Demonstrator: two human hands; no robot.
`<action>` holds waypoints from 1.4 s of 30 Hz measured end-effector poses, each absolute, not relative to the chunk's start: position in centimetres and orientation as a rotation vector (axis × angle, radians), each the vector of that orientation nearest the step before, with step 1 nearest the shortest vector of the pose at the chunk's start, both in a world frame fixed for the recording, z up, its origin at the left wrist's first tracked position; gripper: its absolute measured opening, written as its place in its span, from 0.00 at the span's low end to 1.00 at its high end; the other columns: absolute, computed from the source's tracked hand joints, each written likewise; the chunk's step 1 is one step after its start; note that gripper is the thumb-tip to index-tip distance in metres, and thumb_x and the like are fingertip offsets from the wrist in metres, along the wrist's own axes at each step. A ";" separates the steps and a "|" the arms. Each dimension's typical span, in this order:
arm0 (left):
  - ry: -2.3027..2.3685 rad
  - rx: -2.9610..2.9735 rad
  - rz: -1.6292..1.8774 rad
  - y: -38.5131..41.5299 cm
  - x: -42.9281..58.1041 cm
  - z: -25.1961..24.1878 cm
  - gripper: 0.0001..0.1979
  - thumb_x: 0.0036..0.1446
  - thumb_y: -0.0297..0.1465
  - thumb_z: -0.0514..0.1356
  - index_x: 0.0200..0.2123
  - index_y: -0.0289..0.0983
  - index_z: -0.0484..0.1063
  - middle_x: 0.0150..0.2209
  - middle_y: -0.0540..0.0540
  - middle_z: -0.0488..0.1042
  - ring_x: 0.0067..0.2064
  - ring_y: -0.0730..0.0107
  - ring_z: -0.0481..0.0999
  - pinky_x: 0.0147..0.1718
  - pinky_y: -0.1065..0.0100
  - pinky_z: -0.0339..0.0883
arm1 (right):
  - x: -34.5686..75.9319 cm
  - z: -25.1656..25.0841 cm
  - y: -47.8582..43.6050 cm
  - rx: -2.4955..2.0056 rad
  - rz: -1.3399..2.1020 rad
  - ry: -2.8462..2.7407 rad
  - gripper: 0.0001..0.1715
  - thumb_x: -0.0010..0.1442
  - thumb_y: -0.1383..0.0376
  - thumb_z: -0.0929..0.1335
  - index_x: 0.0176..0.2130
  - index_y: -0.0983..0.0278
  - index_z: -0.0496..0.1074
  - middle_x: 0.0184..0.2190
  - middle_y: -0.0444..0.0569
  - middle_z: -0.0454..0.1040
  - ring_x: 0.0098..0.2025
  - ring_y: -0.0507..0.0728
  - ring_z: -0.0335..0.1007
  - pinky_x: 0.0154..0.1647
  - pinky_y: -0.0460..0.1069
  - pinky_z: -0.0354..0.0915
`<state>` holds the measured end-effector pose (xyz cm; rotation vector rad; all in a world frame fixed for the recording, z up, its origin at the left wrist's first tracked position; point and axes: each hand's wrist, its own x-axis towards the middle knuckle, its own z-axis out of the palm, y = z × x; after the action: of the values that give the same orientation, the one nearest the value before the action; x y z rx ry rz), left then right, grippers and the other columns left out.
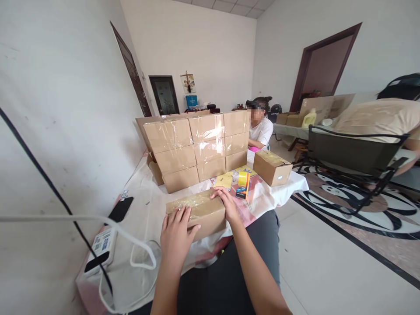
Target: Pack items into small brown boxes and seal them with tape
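A taped cardboard box (206, 223) lies at the table's near edge, in front of my lap. My left hand (177, 225) rests on its left part, fingers spread over the taped top and thumb on the near side. At the box's right end my right hand (226, 203) lies over the top corner, fingers stretched out and slightly bent. Clear shiny tape runs along the top under both hands. Just beyond the right hand is a tape dispenser (243, 186) with a yellow roll and an orange and blue frame.
Taped boxes (206, 144) form a stack behind. Another box (272, 167) stands at the right. Yellow patterned sheets (225, 180) lie near the dispenser. A phone (120, 210), a power strip (101, 247) and cables are at left. A person (260, 129) sits across; another sits at right.
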<state>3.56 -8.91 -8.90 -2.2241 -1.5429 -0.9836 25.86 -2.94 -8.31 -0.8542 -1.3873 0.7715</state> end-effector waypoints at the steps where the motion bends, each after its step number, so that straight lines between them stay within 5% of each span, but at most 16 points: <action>1: -1.556 -2.219 -0.973 -8.9 3.7 -8.8 0.29 0.57 0.39 0.67 0.62 0.44 0.71 0.61 0.37 0.74 0.61 0.38 0.70 0.62 0.41 0.54 | 26.0 -8.2 -3.0 -0.872 0.761 -1.412 0.24 0.70 0.50 0.57 0.56 0.57 0.68 0.39 0.50 0.79 0.52 0.63 0.74 0.61 0.57 0.63; 18: -1.550 -2.185 -0.968 -8.7 3.9 -7.8 0.24 0.55 0.38 0.67 0.56 0.44 0.75 0.53 0.40 0.79 0.55 0.42 0.76 0.59 0.45 0.58 | 26.2 -9.9 -4.1 -0.763 0.739 -1.531 0.33 0.65 0.48 0.68 0.64 0.55 0.64 0.66 0.53 0.66 0.70 0.64 0.59 0.72 0.60 0.54; 24: -1.468 -2.187 -1.044 -8.4 3.2 -8.4 0.26 0.55 0.40 0.68 0.57 0.44 0.75 0.54 0.39 0.79 0.57 0.38 0.75 0.58 0.43 0.58 | 25.9 -9.9 -3.4 -0.696 0.638 -1.523 0.35 0.60 0.48 0.73 0.62 0.55 0.67 0.59 0.54 0.73 0.64 0.67 0.66 0.69 0.63 0.58; 31: -1.438 -2.176 -1.179 -4.2 5.8 -7.0 0.16 0.61 0.42 0.64 0.49 0.43 0.79 0.49 0.39 0.81 0.51 0.42 0.78 0.49 0.49 0.69 | 25.1 -7.9 1.4 -0.585 0.595 -1.589 0.26 0.60 0.54 0.73 0.55 0.57 0.71 0.53 0.53 0.77 0.58 0.64 0.72 0.64 0.61 0.64; 36: -1.528 -2.240 -1.017 -2.1 8.4 -6.5 0.20 0.59 0.42 0.66 0.53 0.42 0.78 0.54 0.39 0.79 0.53 0.43 0.77 0.42 0.53 0.73 | 24.8 -9.3 2.6 -0.652 0.631 -1.531 0.21 0.63 0.54 0.70 0.53 0.57 0.72 0.53 0.53 0.77 0.59 0.63 0.72 0.65 0.60 0.63; 42: -1.471 -2.248 -0.847 -2.6 7.7 -7.5 0.28 0.58 0.43 0.66 0.61 0.42 0.73 0.61 0.42 0.74 0.61 0.46 0.73 0.55 0.52 0.71 | 26.0 -11.8 0.9 -0.850 0.318 -1.252 0.20 0.66 0.56 0.66 0.54 0.60 0.71 0.56 0.56 0.73 0.61 0.64 0.68 0.66 0.62 0.61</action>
<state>7.71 -2.58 -7.49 -2.2485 -1.4712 -0.8472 25.96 0.91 -11.79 -0.8502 -1.2521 0.3184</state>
